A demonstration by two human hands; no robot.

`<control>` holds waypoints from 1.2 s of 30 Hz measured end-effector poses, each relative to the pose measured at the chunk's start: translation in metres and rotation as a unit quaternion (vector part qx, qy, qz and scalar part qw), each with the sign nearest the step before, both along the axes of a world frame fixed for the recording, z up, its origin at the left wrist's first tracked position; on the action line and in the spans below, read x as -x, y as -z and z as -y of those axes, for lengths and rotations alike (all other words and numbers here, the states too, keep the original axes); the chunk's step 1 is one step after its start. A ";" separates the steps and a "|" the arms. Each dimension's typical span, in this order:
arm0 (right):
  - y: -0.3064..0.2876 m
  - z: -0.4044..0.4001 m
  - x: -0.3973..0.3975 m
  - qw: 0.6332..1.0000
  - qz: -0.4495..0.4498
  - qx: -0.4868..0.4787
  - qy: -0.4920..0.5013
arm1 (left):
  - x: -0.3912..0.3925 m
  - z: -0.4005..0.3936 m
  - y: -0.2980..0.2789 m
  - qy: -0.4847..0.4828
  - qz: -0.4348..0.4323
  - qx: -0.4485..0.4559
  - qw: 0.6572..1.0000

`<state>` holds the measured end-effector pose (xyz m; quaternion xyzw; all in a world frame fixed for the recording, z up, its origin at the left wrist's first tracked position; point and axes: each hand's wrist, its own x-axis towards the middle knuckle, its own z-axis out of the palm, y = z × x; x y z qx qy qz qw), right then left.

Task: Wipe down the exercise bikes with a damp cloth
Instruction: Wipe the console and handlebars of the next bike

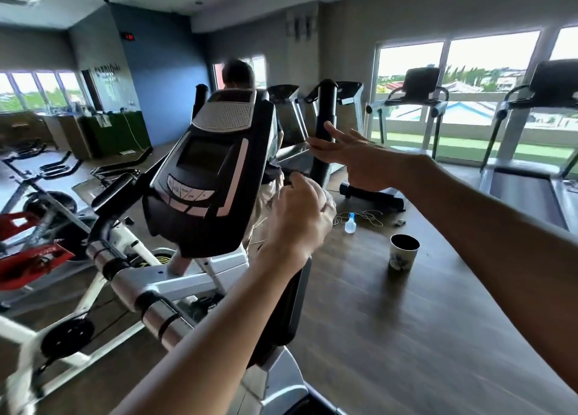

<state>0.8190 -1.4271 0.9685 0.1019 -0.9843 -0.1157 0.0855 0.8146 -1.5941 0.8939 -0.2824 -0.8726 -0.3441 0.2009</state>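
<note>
Left hand (300,214) grips what appears to be a soft, light cloth (328,200); right hand (353,161) spread wide beside rigid upright handlebar (325,133)

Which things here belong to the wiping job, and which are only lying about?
For the job:
- exercise machine console
- black upright handle
- cloth, bunched in the left hand
- spray bottle on the floor

Lying about:
- cup
- cord
- treadmills
</note>
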 end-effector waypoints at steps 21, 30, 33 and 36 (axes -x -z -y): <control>0.064 0.066 -0.053 0.951 -0.016 0.309 -0.022 | -0.086 0.076 0.021 -0.054 0.063 0.044 0.996; 0.071 0.075 -0.064 0.950 -0.028 0.312 0.009 | -0.087 0.072 0.029 -0.075 0.014 -0.007 0.997; 0.071 0.074 -0.063 0.964 -0.027 0.263 0.013 | -0.100 0.084 0.038 -0.078 0.023 0.007 0.997; 0.064 0.072 -0.064 0.974 -0.030 0.222 0.011 | -0.092 0.081 0.029 -0.080 0.032 0.015 0.996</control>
